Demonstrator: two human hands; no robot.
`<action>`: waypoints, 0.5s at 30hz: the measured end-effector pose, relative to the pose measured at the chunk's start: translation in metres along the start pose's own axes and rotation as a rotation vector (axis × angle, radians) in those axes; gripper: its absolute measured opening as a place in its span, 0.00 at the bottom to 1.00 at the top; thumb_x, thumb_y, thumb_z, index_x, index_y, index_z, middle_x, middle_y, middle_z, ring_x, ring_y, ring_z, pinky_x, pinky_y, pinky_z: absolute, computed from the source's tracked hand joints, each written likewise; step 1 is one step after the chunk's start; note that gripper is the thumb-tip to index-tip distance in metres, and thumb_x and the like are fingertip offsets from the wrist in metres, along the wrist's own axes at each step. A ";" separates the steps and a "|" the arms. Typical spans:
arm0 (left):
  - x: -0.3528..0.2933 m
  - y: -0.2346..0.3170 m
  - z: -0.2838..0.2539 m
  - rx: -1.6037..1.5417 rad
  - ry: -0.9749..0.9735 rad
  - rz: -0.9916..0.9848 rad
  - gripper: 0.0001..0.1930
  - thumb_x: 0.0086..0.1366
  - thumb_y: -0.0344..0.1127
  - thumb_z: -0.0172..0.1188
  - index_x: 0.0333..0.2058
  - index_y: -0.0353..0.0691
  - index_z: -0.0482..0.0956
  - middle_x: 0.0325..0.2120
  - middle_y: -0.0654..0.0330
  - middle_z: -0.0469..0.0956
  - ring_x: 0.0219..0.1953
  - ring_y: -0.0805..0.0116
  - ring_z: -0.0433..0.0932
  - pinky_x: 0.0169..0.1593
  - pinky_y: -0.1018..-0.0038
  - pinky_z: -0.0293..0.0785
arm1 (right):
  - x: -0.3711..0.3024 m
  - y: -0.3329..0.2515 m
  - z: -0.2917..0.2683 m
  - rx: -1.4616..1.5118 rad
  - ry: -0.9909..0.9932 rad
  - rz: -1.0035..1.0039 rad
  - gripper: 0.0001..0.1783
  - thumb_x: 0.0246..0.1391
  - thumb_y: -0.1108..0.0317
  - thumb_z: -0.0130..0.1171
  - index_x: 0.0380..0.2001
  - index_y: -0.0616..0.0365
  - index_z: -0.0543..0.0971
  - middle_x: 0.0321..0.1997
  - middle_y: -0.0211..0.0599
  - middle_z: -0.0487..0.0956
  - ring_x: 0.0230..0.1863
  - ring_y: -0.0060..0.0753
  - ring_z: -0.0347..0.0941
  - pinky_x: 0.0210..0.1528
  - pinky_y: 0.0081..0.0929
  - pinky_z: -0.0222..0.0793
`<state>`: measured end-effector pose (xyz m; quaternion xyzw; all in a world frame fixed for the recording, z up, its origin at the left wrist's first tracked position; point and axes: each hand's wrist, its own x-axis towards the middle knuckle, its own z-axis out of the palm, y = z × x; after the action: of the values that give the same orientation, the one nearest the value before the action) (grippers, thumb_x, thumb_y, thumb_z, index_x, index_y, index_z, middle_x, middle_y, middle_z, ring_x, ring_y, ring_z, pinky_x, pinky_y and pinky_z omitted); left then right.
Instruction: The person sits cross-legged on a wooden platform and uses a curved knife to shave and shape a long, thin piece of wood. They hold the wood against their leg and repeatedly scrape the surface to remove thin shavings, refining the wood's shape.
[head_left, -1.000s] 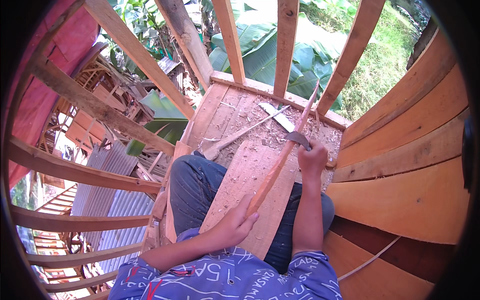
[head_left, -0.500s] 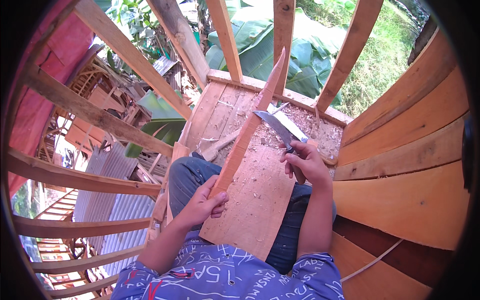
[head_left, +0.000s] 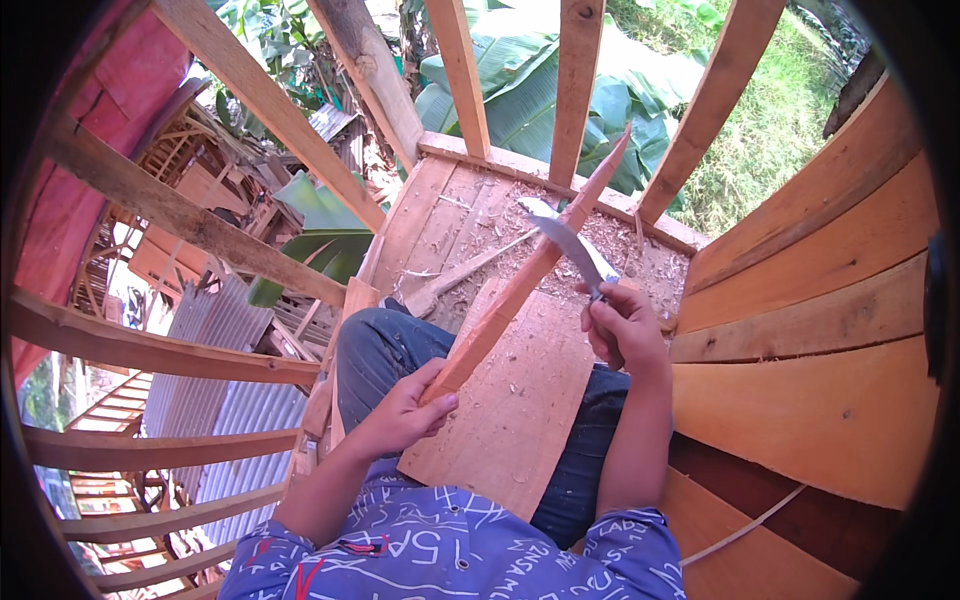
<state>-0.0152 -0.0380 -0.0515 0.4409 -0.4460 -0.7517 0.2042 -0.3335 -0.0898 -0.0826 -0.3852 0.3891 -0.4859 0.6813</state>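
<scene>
My left hand (head_left: 408, 412) is closed around the thick near end of a long wooden stick (head_left: 508, 296). The stick slants up to the far right and narrows to a sharp point. My right hand (head_left: 628, 328) grips a curved-blade knife (head_left: 574, 250) by its dark handle, which my fingers mostly cover. Its blade lies against or just over the upper part of the stick; I cannot tell whether it touches. Under the stick, a flat wooden board (head_left: 500, 420) rests across my lap.
Wood shavings litter the plank floor (head_left: 430, 225) ahead. A paddle-shaped wooden piece (head_left: 430, 297) and a whitish strip (head_left: 602, 262) lie there. Wooden slats (head_left: 180, 355) stand on the left and far sides; a plank wall (head_left: 800, 400) rises at right. Banana leaves (head_left: 520, 100) are beyond.
The stick has tilted over to the right, its tip now farther right and a little lower. My right hand and the knife have shifted slightly right.
</scene>
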 end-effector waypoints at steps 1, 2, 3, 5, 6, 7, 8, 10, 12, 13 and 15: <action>0.000 0.001 0.000 0.009 0.017 -0.002 0.16 0.67 0.34 0.52 0.52 0.42 0.65 0.24 0.71 0.64 0.20 0.85 0.61 0.23 0.85 0.60 | -0.001 -0.003 0.008 -0.079 -0.120 0.063 0.16 0.58 0.71 0.55 0.48 0.66 0.74 0.23 0.33 0.75 0.12 0.16 0.64 0.10 0.14 0.55; 0.001 0.004 0.002 0.020 0.027 -0.004 0.16 0.67 0.34 0.52 0.52 0.42 0.65 0.24 0.71 0.64 0.20 0.85 0.62 0.23 0.85 0.61 | -0.001 -0.005 0.013 -0.159 -0.234 0.124 0.15 0.57 0.71 0.55 0.48 0.65 0.74 0.23 0.34 0.76 0.12 0.16 0.64 0.10 0.14 0.55; 0.002 0.006 0.002 0.030 0.038 -0.006 0.16 0.67 0.34 0.52 0.52 0.42 0.65 0.24 0.70 0.65 0.20 0.85 0.62 0.23 0.85 0.62 | 0.000 0.000 0.014 -0.145 -0.231 0.112 0.15 0.56 0.73 0.56 0.46 0.66 0.75 0.23 0.35 0.76 0.11 0.16 0.64 0.10 0.14 0.55; 0.004 0.005 0.002 0.069 0.040 0.006 0.16 0.67 0.34 0.53 0.52 0.42 0.65 0.24 0.70 0.65 0.20 0.84 0.62 0.24 0.84 0.62 | 0.000 0.006 0.001 -0.061 -0.044 0.020 0.14 0.55 0.74 0.56 0.45 0.66 0.75 0.23 0.35 0.76 0.11 0.16 0.63 0.10 0.14 0.54; 0.005 0.005 0.002 0.088 0.040 0.012 0.16 0.67 0.34 0.53 0.52 0.42 0.65 0.24 0.70 0.65 0.20 0.84 0.63 0.24 0.84 0.63 | 0.000 0.007 -0.007 -0.021 0.050 -0.027 0.14 0.55 0.74 0.56 0.45 0.66 0.75 0.23 0.35 0.76 0.10 0.16 0.63 0.10 0.14 0.54; 0.006 0.007 0.003 0.078 0.027 0.013 0.16 0.67 0.34 0.53 0.52 0.42 0.66 0.24 0.70 0.65 0.21 0.84 0.63 0.24 0.84 0.63 | 0.000 0.009 -0.013 -0.021 0.062 -0.061 0.13 0.55 0.74 0.56 0.44 0.66 0.75 0.22 0.35 0.76 0.10 0.16 0.62 0.10 0.14 0.54; 0.006 0.010 0.005 0.065 0.021 0.014 0.16 0.67 0.34 0.53 0.52 0.42 0.66 0.24 0.70 0.65 0.21 0.84 0.63 0.24 0.84 0.63 | 0.000 0.006 -0.009 -0.014 0.056 -0.025 0.14 0.55 0.74 0.56 0.45 0.66 0.75 0.23 0.35 0.76 0.10 0.16 0.62 0.10 0.14 0.54; 0.006 0.010 0.007 0.028 0.016 0.002 0.15 0.67 0.34 0.52 0.51 0.41 0.66 0.24 0.70 0.65 0.21 0.84 0.64 0.24 0.84 0.63 | -0.003 -0.001 0.003 -0.001 0.046 0.047 0.14 0.55 0.74 0.56 0.45 0.66 0.75 0.23 0.35 0.76 0.10 0.16 0.63 0.10 0.14 0.54; 0.006 0.009 0.008 -0.012 0.014 -0.025 0.15 0.67 0.34 0.52 0.51 0.41 0.66 0.24 0.70 0.65 0.22 0.84 0.64 0.25 0.84 0.63 | -0.001 -0.002 0.012 -0.071 -0.137 0.107 0.14 0.55 0.74 0.56 0.46 0.66 0.74 0.22 0.35 0.76 0.10 0.16 0.63 0.10 0.14 0.54; 0.005 0.008 0.008 -0.003 0.023 -0.024 0.15 0.67 0.34 0.52 0.51 0.41 0.66 0.24 0.70 0.65 0.22 0.84 0.64 0.25 0.84 0.62 | -0.001 -0.002 0.014 -0.105 -0.229 0.136 0.15 0.55 0.74 0.56 0.46 0.66 0.74 0.22 0.34 0.75 0.10 0.16 0.63 0.10 0.14 0.54; 0.004 0.006 0.006 0.011 0.039 -0.024 0.15 0.67 0.34 0.52 0.51 0.40 0.65 0.24 0.70 0.64 0.21 0.84 0.63 0.24 0.84 0.62 | -0.001 0.000 0.013 -0.035 -0.033 0.067 0.15 0.56 0.72 0.56 0.46 0.66 0.75 0.23 0.32 0.75 0.12 0.15 0.63 0.10 0.14 0.53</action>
<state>-0.0232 -0.0413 -0.0472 0.4620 -0.4406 -0.7429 0.2014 -0.3221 -0.0870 -0.0778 -0.3917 0.3989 -0.4494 0.6968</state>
